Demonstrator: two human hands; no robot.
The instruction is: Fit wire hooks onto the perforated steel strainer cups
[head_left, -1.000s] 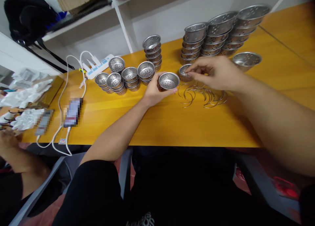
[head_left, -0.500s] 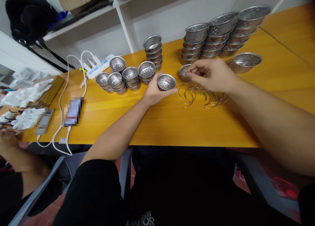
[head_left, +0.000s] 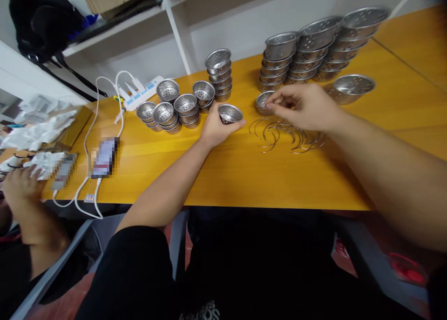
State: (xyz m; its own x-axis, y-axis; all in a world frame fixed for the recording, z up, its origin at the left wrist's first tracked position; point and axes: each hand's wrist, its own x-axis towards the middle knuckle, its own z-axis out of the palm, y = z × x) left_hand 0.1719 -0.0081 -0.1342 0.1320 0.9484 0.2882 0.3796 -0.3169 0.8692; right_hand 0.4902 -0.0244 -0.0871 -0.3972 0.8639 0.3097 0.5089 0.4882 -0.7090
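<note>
My left hand (head_left: 218, 125) is wrapped round a small perforated metal cup (head_left: 230, 114), its opening facing up and its thumb at the near side. My right hand (head_left: 295, 105) is closed in a pinch over another small metal cup (head_left: 262, 103) standing on the table. Whatever is between those fingertips, if anything, I cannot make out. Just below my right hand lie several thin curved metal wires (head_left: 270, 138). Close beyond my left hand stands a short stack of perforated cups (head_left: 203, 94).
More stacked cups (head_left: 167, 115) stand left, with a taller stack (head_left: 219, 78) behind. Larger perforated bowls (head_left: 279, 62) form tall stacks at the back right, beside a single bowl (head_left: 352, 90). A power strip (head_left: 145, 94), cables and a phone (head_left: 104, 157) lie left, near a co-worker's hand (head_left: 23, 185).
My left hand has shifted slightly left with its cup. The stack beyond it shows a little farther back and left. My right hand stays nearly still; the co-worker's hand has risen.
</note>
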